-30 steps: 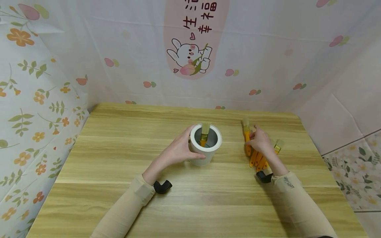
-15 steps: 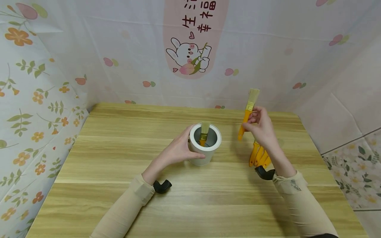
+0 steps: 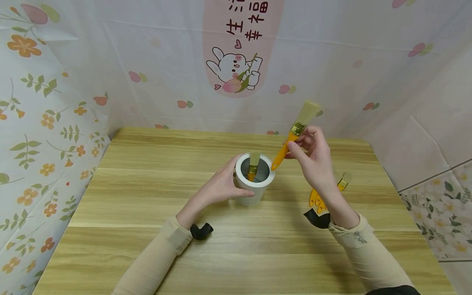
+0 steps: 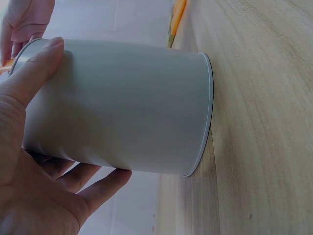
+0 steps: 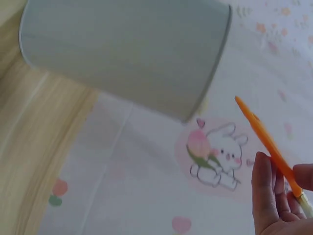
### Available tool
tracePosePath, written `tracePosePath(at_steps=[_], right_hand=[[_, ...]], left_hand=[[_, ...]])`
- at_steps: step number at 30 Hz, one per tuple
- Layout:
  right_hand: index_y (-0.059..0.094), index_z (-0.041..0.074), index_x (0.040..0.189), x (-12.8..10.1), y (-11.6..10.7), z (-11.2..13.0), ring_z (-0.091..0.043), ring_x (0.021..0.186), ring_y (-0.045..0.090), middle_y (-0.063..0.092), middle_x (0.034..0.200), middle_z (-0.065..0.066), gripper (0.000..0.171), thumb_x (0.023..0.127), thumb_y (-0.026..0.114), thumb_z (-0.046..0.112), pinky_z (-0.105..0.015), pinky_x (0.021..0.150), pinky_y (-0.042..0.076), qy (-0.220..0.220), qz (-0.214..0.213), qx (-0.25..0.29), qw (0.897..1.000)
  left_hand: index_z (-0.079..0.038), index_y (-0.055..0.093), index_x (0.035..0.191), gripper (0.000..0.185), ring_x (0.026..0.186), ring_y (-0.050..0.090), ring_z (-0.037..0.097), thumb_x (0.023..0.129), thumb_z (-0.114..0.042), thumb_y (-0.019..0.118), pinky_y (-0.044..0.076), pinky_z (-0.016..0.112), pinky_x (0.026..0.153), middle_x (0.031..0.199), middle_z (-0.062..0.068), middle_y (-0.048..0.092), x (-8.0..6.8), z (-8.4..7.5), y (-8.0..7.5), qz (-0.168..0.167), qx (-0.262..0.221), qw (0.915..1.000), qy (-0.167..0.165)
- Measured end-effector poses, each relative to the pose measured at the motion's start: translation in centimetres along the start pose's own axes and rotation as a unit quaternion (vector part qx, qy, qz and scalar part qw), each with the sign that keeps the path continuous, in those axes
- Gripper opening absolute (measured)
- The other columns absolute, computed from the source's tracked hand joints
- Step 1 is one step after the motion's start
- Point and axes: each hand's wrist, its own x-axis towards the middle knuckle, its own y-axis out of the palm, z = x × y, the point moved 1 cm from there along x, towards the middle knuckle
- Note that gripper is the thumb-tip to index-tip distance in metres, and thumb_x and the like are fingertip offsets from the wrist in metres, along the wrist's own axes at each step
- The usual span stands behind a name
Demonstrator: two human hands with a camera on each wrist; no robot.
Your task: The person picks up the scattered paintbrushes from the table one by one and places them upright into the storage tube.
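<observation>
Nearest, the pale striped wooden table [image 3: 236, 254] is bearing both sleeves. Farther on, the left hand [image 3: 217, 189] is wrapping the white cylindrical cup [image 3: 254, 180]; the right hand [image 3: 313, 159] is pinching an orange-handled paintbrush [image 3: 293, 135] just beside its rim. Beyond, floral cloth walls [image 3: 155, 69] are enclosing everything.

Wooden table [image 3: 147, 196], white cup [image 3: 254, 184], orange brushes [image 3: 318, 200]

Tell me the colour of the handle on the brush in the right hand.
Orange handle; head view shows it best.
</observation>
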Motion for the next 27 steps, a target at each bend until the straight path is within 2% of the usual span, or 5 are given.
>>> tracePosePath(at_steps=[7,12,18,23,27], right_hand=[[0.045,-0.004,0.114,-1.1,1.3,-1.2,-0.009,0.086,0.070,0.068,0.101,-0.011,0.023,0.101,0.061,0.004,-0.024,0.077,0.063,0.012,0.038,-0.068,0.997],[0.052,0.000,0.113,-1.7,1.4,-2.2,-0.004,0.081,0.070,0.069,0.098,-0.017,0.019,0.103,0.063,0.012,-0.018,0.077,0.059,0.013,0.050,-0.122,0.991],[0.063,0.006,0.114,-1.9,1.5,-3.1,-0.021,0.092,0.073,0.074,0.104,-0.011,0.018,0.102,0.066,0.019,-0.014,0.077,0.056,0.006,0.049,-0.183,0.982],[0.068,0.008,0.107,-1.9,1.6,-3.7,-0.029,0.099,0.074,0.072,0.107,-0.010,0.015,0.100,0.069,0.021,-0.032,0.077,0.063,0.003,0.051,-0.230,0.972],[0.069,0.008,0.102,-1.9,1.8,-4.2,-0.028,0.101,0.073,0.069,0.107,-0.009,0.011,0.098,0.071,0.019,-0.046,0.083,0.063,-0.009,0.068,-0.233,0.970]], left_hand=[[-0.029,0.027,0.159,0.111,0.134,0.054,0.022,0.072,-0.040,0.094,0.047,0.050,0.112,0.150,-0.002,0.050,0.0,-0.1,0.0,0.005,-0.010,0.9999,-0.004],[-0.028,0.027,0.159,0.110,0.136,0.054,0.026,0.072,-0.041,0.094,0.047,0.051,0.112,0.150,0.000,0.050,0.1,-0.1,0.1,0.007,-0.013,0.9999,0.000],[-0.029,0.027,0.159,0.111,0.135,0.054,0.023,0.072,-0.042,0.094,0.048,0.050,0.111,0.149,-0.003,0.050,0.1,0.0,0.1,0.004,-0.006,1.0000,-0.003],[-0.028,0.027,0.159,0.111,0.135,0.054,0.021,0.072,-0.040,0.095,0.048,0.050,0.112,0.149,-0.003,0.050,0.0,-0.1,0.0,0.002,-0.007,1.0000,-0.002],[-0.028,0.027,0.159,0.111,0.135,0.054,0.020,0.072,-0.040,0.094,0.047,0.049,0.113,0.150,-0.003,0.049,0.0,-0.1,0.0,0.003,-0.008,1.0000,-0.004]])
